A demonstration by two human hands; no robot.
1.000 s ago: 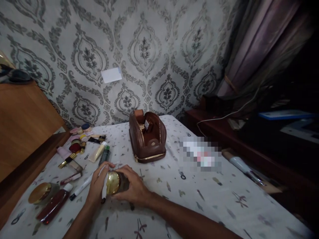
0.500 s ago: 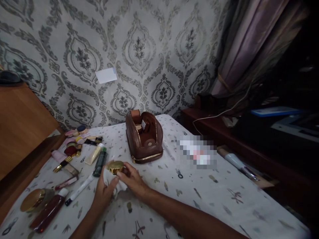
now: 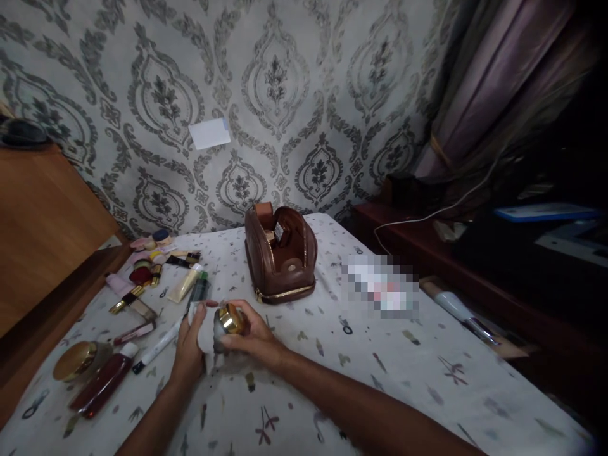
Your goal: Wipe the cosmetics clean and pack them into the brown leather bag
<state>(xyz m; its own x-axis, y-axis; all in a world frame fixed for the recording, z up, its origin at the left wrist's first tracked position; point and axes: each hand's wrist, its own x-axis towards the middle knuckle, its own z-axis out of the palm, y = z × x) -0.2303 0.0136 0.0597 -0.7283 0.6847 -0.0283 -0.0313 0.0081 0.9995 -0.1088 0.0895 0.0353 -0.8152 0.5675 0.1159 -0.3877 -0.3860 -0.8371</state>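
Right hand (image 3: 254,340) curls round the jar (image 3: 227,324) — likely so it won't slip — while the left hand (image 3: 190,347), half curled, holds a white cloth (image 3: 206,332) against its side, in front of the open bag (image 3: 287,286).

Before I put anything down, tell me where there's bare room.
White patterned cloth lies bare between the right forearm, brown leather bag and pixelated item; also between right forearm and left forearm. Crowded: the left side, from the dark-red bottle to the cream tube.
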